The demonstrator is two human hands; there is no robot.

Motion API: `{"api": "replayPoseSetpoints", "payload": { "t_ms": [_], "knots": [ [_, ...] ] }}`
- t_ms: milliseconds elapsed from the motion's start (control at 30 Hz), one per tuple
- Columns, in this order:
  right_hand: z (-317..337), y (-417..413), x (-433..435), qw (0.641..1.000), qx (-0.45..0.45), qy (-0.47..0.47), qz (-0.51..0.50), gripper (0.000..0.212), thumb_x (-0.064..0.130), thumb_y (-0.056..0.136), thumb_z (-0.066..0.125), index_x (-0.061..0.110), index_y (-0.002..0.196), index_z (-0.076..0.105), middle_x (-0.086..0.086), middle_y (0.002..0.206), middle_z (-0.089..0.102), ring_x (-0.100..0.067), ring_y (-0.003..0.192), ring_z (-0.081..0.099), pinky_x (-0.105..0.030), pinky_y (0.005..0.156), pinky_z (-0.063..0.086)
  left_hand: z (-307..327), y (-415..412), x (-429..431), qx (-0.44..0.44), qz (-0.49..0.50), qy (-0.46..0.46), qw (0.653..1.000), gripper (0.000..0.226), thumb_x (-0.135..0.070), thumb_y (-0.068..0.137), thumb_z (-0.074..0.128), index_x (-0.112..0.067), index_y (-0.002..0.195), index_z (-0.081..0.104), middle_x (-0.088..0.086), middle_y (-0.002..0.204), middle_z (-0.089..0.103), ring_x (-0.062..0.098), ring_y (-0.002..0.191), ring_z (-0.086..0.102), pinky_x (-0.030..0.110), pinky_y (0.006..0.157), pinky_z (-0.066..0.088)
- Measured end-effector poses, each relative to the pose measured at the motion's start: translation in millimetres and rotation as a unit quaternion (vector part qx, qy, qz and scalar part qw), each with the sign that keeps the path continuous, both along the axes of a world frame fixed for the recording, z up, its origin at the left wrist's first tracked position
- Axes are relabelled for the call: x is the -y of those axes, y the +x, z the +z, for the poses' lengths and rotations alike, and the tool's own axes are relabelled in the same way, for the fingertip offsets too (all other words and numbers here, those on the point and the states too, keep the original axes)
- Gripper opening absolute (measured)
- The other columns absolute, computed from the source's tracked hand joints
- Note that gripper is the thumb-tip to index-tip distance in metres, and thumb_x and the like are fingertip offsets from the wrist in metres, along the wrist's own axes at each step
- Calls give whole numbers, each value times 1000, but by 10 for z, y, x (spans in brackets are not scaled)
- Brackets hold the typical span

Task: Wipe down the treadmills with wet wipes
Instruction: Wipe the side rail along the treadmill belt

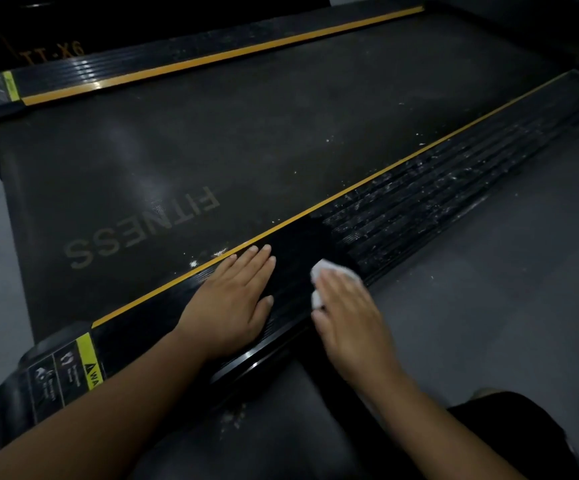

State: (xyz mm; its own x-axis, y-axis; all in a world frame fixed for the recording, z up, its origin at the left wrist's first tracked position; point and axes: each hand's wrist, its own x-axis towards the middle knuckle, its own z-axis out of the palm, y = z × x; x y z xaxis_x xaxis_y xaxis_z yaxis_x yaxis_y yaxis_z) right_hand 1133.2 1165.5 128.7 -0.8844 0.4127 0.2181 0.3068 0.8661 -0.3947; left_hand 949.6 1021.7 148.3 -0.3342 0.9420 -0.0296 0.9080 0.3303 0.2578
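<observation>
**Forearms low in view, wet wipe at the edge of the cleaned stretch**

Both forearms are seen entering from below. The left hand [232, 299] is laid flat on the near side rail [437, 202] of the treadmill [246, 133], fingers straight, nothing held. Just to its right, the right hand [347, 317] is pressed onto the same rail, its grip closed on a crumpled white wet wipe [329, 268], which shows beyond the fingertips. The rail's long axis runs away up and to the right. White debris [419, 188] is scattered over the ribs farther along, directly ahead of the wipe. The right hand is judged nearer to it, so strokes along the rail are called for. No wipe packet is in view.
</observation>
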Motion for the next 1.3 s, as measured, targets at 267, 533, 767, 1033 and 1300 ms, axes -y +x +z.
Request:
{"api": "replayPoseSetpoints", "payload": {
  "t_ms": [267, 533, 767, 1033, 1300],
  "knots": [
    [432, -374, -9, 986, 1, -166, 13, 53, 5, 96, 44, 23, 146, 49, 7, 133, 60, -9, 115, 58, -34, 95, 51, 10, 15, -65, -1, -3, -10, 1000, 78, -57, 92, 2, -23, 161, 9, -8, 167, -3, 6, 152, -11, 26, 120, -13],
    [323, -296, -154, 998, -12, 13, -57, 8, 10, 82, 71, 13, 88, 76, -1, 105, 64, -24, 99, 58, -38, 81, 51, 16, 13, -86, 1, -2, -11, 1000, 77, -57, 91, 5, -23, 161, 8, -8, 166, -3, 6, 152, -9, 27, 120, -11],
    [236, -191, -175, 988, 9, 66, -137, 35, -11, 75, 61, 7, 105, 71, -10, 115, 65, -33, 108, 61, -44, 85, 56, 16, 40, -135, -1, -6, -7, 1000, 76, -55, 93, 6, -22, 161, 10, -6, 167, -1, 7, 153, -8, 27, 120, -12],
    [41, -208, 342, 990, 102, 64, -78, 66, 53, 97, 34, 11, 146, 47, -14, 155, 44, -29, 146, 36, -51, 120, 24, -29, 28, -220, 1, -15, 6, 1000, 71, -51, 96, 12, -19, 160, 16, -3, 168, 5, 8, 153, -3, 29, 122, -6],
    [70, -201, -102, 988, 92, 58, -113, 76, 62, 98, 25, 9, 147, 47, -9, 158, 41, -24, 149, 33, -54, 122, 13, -11, 47, -244, -3, -19, 3, 1000, 74, -52, 94, 9, -18, 160, 14, -3, 167, 3, 10, 154, -3, 30, 123, -6]
  ]
}}
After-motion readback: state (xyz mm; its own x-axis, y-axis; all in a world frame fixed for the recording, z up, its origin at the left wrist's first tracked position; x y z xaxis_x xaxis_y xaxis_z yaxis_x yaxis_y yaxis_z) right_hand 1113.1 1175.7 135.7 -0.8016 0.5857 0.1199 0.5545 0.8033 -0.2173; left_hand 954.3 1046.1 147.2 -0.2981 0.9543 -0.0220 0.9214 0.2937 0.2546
